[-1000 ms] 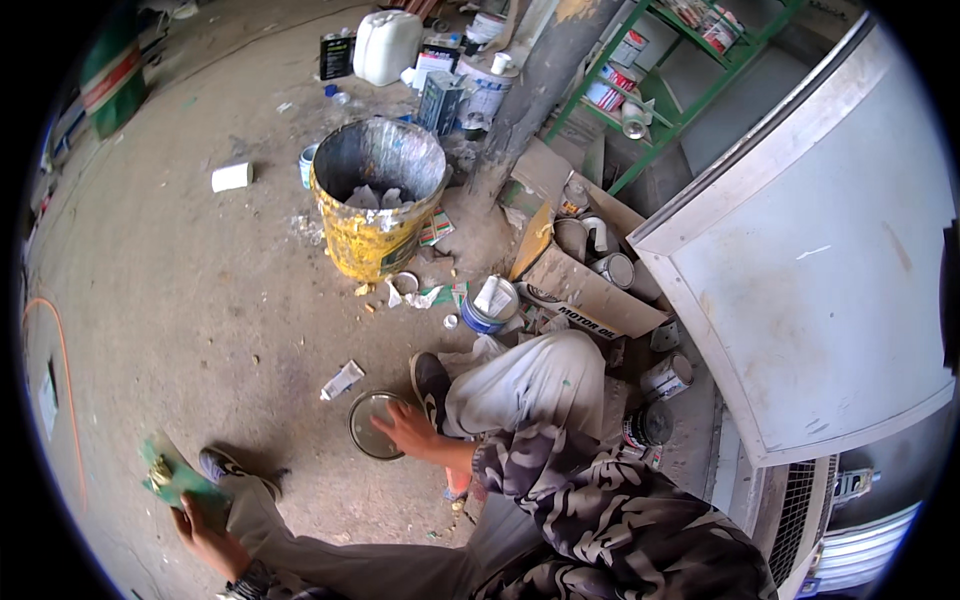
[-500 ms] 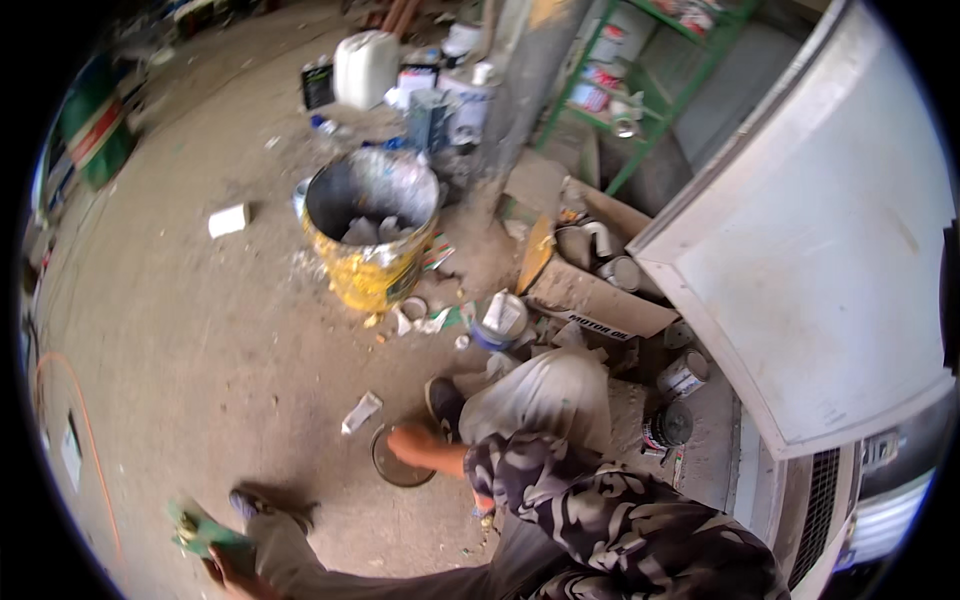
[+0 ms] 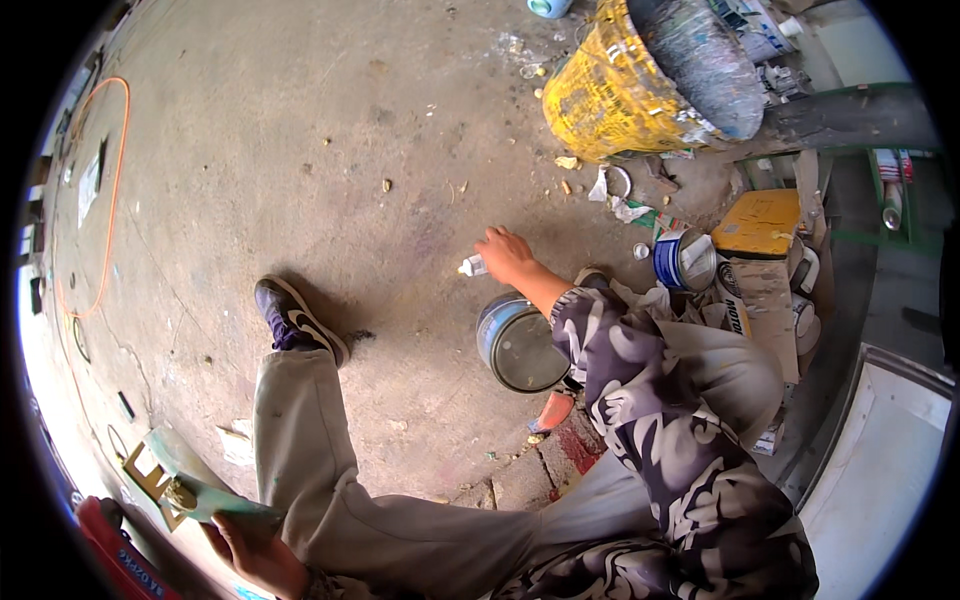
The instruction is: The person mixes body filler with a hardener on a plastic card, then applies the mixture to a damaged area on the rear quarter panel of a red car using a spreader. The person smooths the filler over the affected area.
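My left hand (image 3: 250, 550) at the lower left grips a flat green board (image 3: 220, 505) carrying a lump of yellowish paste (image 3: 180, 495) and a tan flat piece with cut-outs (image 3: 145, 472). My right hand (image 3: 505, 257), fingers curled, holds a small white tube (image 3: 472, 266) at the floor. Under that forearm stands a round metal can (image 3: 525, 355) with a blue label, its lid on top. An orange-red piece (image 3: 555, 412) lies below the can.
A paint-smeared yellow bucket (image 3: 610, 95), an open blue can (image 3: 668, 262), cardboard (image 3: 762, 320) and scraps are at the upper right. A metal panel (image 3: 880, 450) stands at right, an orange hose (image 3: 115, 200) lies at left. Red object (image 3: 120, 550) at lower left.
My right hand has moved forward from the can's lid to the tube on the floor and has closed on it. The view has turned, bringing the floor and bucket to different places.
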`<action>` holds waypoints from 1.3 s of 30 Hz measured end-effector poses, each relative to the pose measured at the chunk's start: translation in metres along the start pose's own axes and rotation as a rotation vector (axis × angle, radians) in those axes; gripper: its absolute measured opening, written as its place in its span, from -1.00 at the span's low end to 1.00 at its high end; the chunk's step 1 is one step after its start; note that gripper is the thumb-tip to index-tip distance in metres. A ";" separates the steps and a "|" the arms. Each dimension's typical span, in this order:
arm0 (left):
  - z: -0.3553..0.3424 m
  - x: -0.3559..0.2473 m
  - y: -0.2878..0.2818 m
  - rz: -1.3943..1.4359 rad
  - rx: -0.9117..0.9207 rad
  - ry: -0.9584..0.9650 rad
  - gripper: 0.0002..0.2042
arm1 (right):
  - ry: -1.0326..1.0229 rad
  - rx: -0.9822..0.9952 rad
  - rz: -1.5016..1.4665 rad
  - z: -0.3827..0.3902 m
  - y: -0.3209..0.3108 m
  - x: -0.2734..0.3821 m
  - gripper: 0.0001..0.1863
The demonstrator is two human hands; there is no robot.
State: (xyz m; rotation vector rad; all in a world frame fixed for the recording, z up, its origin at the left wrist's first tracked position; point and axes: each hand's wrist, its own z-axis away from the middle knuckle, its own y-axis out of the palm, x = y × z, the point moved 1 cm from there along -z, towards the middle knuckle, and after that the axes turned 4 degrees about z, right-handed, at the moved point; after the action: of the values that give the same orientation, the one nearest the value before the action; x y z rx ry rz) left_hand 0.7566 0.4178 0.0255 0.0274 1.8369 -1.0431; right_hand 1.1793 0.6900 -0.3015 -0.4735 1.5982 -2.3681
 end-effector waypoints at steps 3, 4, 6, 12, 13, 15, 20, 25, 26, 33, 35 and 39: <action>-0.023 -0.023 0.037 0.702 -0.114 -0.364 -0.72 | -0.136 -0.105 0.109 -0.009 0.034 -0.005 -0.82; -0.027 -0.026 0.042 0.639 -0.103 -0.338 -0.72 | -0.178 -0.120 0.120 -0.012 0.032 0.000 -0.81; -0.028 -0.031 0.047 0.499 -0.074 -0.269 -0.72 | -0.192 -0.098 0.078 -0.017 0.016 0.010 -0.81; -0.004 -0.044 0.116 0.432 0.159 -0.144 -0.71 | 0.006 -0.314 -0.618 0.022 -0.075 0.005 -0.72; 0.003 -0.051 0.123 0.475 0.174 -0.148 -0.71 | 0.003 -0.290 -0.730 0.028 -0.111 0.009 -0.65; 0.023 -0.061 0.148 0.554 0.278 -0.169 -0.71 | 0.024 -0.192 -0.894 0.063 -0.156 -0.002 -0.61; 0.069 -0.093 0.178 0.689 0.541 -0.202 -0.70 | -0.142 -0.246 -1.613 0.194 -0.254 -0.023 -0.68; 0.073 -0.079 0.167 0.810 0.710 -0.277 -0.70 | -0.267 -0.141 -1.923 0.315 -0.285 -0.009 -0.59; 0.078 -0.076 0.167 0.831 0.743 -0.307 -0.69 | -0.203 -0.105 -1.905 0.327 -0.278 -0.012 -0.55; 0.087 -0.176 0.139 0.710 0.953 -0.125 -0.68 | -0.049 -0.004 -1.684 0.317 -0.249 0.001 -0.37; 0.102 -0.212 0.131 0.719 0.911 -0.079 -0.80 | -0.059 0.004 -1.563 0.318 -0.271 0.009 -0.34; 0.093 -0.221 0.137 0.577 0.924 0.070 -0.85 | -0.114 0.033 -1.354 0.310 -0.315 0.021 -0.30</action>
State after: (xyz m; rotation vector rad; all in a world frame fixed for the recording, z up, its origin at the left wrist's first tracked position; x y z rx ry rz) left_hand 0.9997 0.5323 0.0908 1.0792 1.1354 -1.3602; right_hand 1.2768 0.5354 0.1009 -2.1651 1.2971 -3.0053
